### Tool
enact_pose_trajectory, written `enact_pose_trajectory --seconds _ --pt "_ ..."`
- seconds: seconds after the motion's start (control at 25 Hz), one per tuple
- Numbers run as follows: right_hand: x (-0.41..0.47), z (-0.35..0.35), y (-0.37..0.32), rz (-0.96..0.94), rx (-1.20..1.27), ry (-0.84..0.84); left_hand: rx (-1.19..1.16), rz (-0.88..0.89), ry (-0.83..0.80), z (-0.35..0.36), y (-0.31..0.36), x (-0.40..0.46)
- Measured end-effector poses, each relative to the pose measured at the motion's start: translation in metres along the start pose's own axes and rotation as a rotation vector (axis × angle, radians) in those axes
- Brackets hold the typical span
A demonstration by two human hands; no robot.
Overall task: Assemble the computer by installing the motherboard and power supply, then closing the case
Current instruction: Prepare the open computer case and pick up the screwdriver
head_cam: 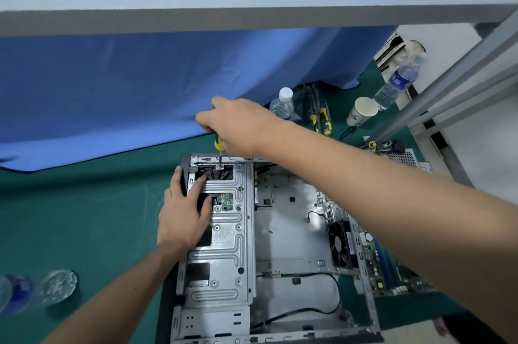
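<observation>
An open silver computer case (291, 248) lies flat on the green mat, its main bay bare metal with a black cable across it. My right hand (238, 124) grips a yellow-and-black screwdriver (218, 147) held upright, its tip on a screw at the far edge of the drive cage (224, 242). Over the cage's left side my left hand (183, 211) presses down, fingers spread. The green motherboard (389, 265) with a black fan (340, 244) lies beside the case on the right, partly hidden by my right forearm. The power supply (403, 157) with coloured wires sits at the far right.
Two water bottles (281, 103) (396, 82), a paper cup (361, 110) and spare yellow-handled screwdrivers (322, 119) stand behind the case. A clear bottle (57, 286) lies at the left on the green mat (84, 217). A blue cloth (140, 77) hangs behind; a grey frame bar (252, 12) crosses overhead.
</observation>
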State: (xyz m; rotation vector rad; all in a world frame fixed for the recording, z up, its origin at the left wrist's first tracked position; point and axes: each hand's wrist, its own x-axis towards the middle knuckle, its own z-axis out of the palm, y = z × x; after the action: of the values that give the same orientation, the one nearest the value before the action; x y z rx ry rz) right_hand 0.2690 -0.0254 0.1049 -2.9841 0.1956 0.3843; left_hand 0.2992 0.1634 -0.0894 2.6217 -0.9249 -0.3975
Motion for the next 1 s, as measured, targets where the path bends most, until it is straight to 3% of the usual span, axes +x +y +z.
enact_pose_trajectory --seconds 0.16,0.32,0.56,0.68,0.8,0.92,1.0 --pt "0.001 0.003 -0.010 0.114 -0.196 0.129 0.004 -0.009 0.008 0.002 0.001 -0.002" --pt "0.010 -0.004 -0.004 0.030 -0.051 -0.011 -0.027 -0.012 0.032 0.003 0.000 -0.001" --pt "0.008 0.007 -0.001 0.112 -0.103 0.114 -0.083 -0.029 0.061 0.007 -0.002 0.001" --pt "0.008 0.008 0.004 0.075 0.056 0.038 -0.093 -0.023 0.071 0.007 -0.003 0.001" --pt "0.007 0.009 0.007 0.044 0.164 0.075 -0.089 -0.025 0.074 0.008 -0.003 0.001" --pt "0.005 0.010 0.005 0.141 -0.009 0.183 -0.089 -0.031 0.083 0.009 -0.003 0.000" --pt "0.007 0.011 0.003 0.150 -0.059 0.144 -0.085 -0.025 0.087 0.009 -0.001 0.000"
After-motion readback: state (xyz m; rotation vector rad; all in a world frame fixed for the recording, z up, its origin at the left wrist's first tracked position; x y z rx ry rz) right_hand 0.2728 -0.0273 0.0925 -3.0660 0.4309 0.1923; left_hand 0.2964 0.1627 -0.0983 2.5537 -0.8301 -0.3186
